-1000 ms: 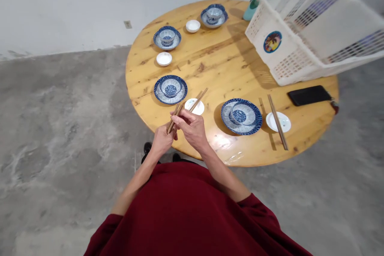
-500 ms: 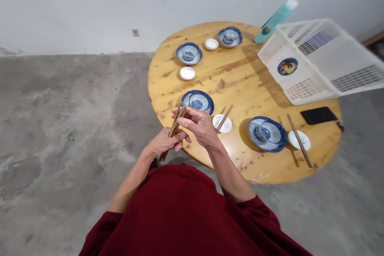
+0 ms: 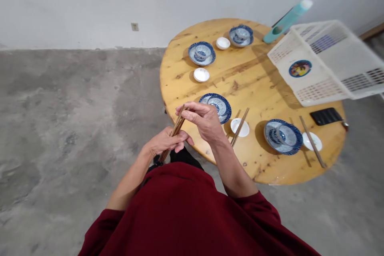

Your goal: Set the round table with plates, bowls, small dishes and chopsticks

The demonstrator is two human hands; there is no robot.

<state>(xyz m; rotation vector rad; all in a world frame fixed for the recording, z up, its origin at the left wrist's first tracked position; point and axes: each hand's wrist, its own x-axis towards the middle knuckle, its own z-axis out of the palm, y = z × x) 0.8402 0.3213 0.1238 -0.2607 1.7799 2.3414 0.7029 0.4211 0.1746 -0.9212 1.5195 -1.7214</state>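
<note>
My left hand (image 3: 166,142) is closed around a bunch of brown chopsticks (image 3: 174,133) held in front of my body at the near edge of the round wooden table (image 3: 258,76). My right hand (image 3: 205,122) pinches the upper ends of those chopsticks with thumb and fingers. Just beyond my right hand sit a blue patterned plate with a bowl (image 3: 220,106) and a small white dish (image 3: 240,127) with one pair of chopsticks (image 3: 239,132) laid across it.
Further blue plates with bowls (image 3: 283,137) (image 3: 202,53) (image 3: 241,35) and small white dishes (image 3: 201,75) (image 3: 223,43) (image 3: 312,141) ring the table. A white plastic basket (image 3: 324,62), a teal bottle (image 3: 288,20) and a black phone (image 3: 326,116) lie at the right. Bare concrete floor lies left.
The view has swung left, so the table now sits further right. My hands came back from the white dish toward my body, and the right hand rose to the chopsticks' upper ends.
</note>
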